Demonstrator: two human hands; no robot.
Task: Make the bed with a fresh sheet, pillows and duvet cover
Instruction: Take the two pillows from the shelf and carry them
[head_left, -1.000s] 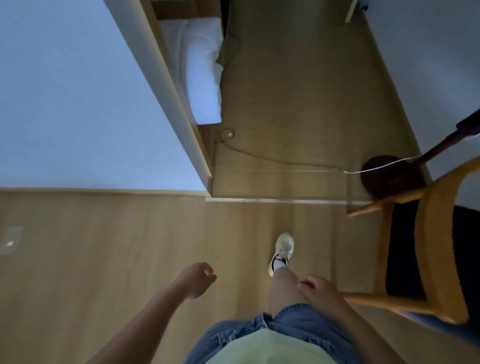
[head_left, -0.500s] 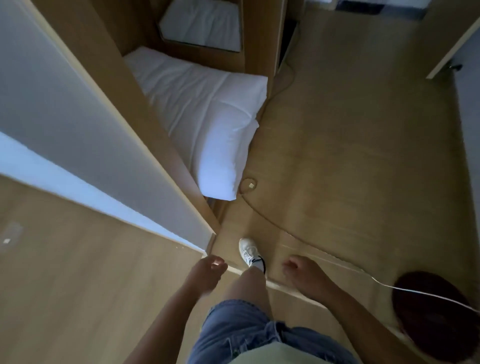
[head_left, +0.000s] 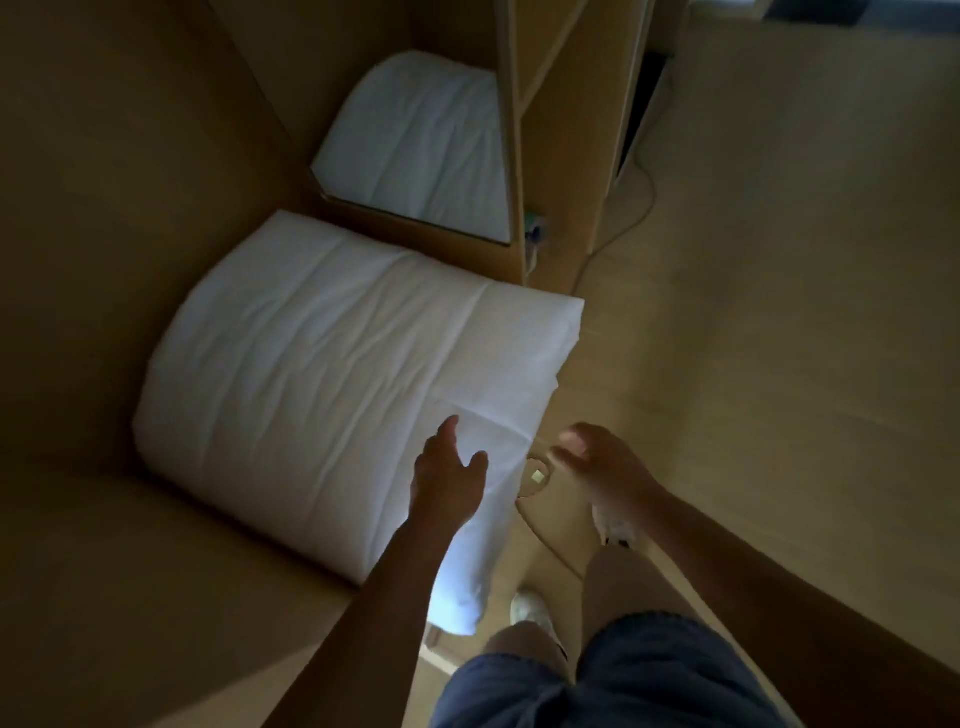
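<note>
two unclenched hands: left hand (head_left: 449, 480) over white bedding (head_left: 322, 374), right hand (head_left: 597, 462) beside it.

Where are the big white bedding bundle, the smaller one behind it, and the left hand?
Big white bedding bundle (head_left: 337, 395): head view, middle of its top face.
Smaller white bundle (head_left: 415, 150): head view, centre of its visible part.
Left hand (head_left: 449, 478): head view, back of the hand.

Big white folded cloth duvet (head_left: 337, 389): matt fabric w/ soft creases. Light wood-look floor (head_left: 779, 312): smooth, faint sheen. Tan wooden cupboard panels (head_left: 561, 104): smooth, matt. Blue denim shorts (head_left: 665, 675): matt cloth.
</note>
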